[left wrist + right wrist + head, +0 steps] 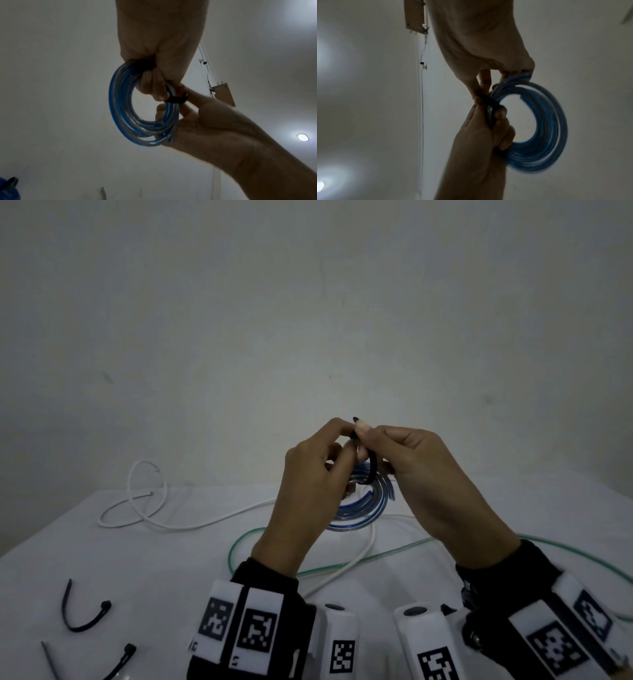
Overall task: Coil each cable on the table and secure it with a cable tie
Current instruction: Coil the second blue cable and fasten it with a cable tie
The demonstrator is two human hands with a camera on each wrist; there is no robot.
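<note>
Both hands hold a coiled blue translucent cable [144, 108] aloft: left hand [308, 484] fingers curled around it, right hand [424, 474] apparently pinching the black cable tie [175, 99] wrapping it.

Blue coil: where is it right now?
Head view, centre: the blue coil is held above the table between left hand and right hand, a black cable tie looped round it.
</note>
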